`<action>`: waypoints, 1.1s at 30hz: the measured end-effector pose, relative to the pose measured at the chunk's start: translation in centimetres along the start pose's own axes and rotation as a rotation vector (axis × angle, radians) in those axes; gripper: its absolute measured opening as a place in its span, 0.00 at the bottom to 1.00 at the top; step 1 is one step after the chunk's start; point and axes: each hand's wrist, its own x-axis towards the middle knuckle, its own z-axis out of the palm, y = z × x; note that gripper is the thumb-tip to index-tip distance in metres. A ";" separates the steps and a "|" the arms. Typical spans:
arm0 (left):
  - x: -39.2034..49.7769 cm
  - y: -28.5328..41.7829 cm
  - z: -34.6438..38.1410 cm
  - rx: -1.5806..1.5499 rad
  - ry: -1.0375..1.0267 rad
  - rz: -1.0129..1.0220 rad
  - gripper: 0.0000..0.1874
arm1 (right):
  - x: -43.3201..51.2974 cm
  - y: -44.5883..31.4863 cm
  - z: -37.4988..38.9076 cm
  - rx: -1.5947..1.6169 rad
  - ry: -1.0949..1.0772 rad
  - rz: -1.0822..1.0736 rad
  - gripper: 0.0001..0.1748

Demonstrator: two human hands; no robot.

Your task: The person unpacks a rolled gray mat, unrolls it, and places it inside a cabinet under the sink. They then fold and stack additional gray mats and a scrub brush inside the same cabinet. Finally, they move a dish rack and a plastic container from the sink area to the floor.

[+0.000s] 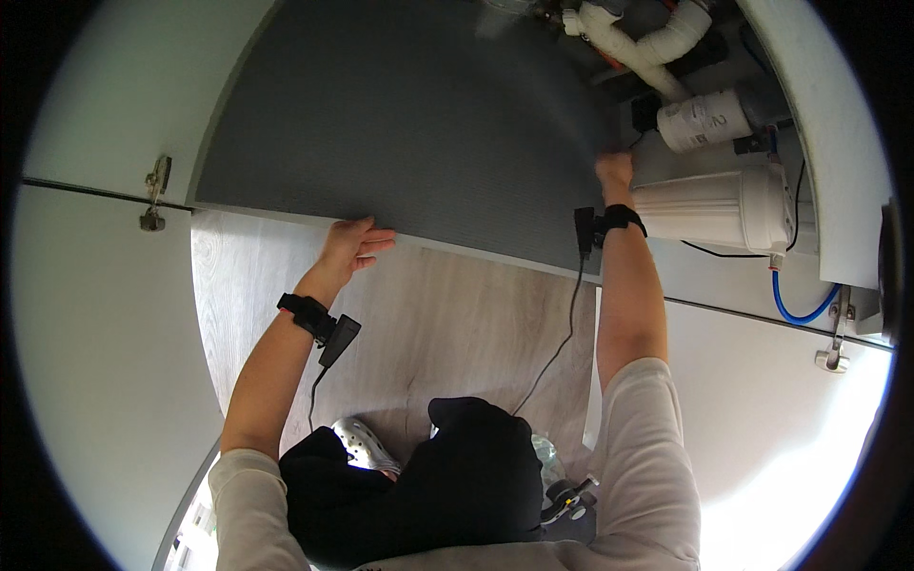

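A dark grey ribbed mat or panel (400, 121) covers the floor of an open cabinet in front of me. At its pale front edge is my left hand (355, 246), palm side partly showing, fingers apart and nothing held in them. My right hand (615, 170) reaches deeper, to the right side of the grey surface, with fingers curled. Blur and the angle hide whether those fingers grip the mat's edge. Just right of that hand lie a white water filter housing (700, 207) and a smaller white filter cartridge (703, 121). Both wrists wear black straps with cabled devices.
White drain pipes (635, 50) run at the cabinet's back right. A blue tube (800, 314) loops below the filter housing. Open doors (107, 321) with metal hinges (835, 342) stand on both sides. A clamp-like tool (569, 499) lies beside my leg on the wooden floor (443, 335).
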 end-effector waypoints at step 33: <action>0.9 -1.5 -1.9 0.170 0.192 0.016 0.14 | -13.8 21.9 5.3 0.720 -0.228 0.537 0.13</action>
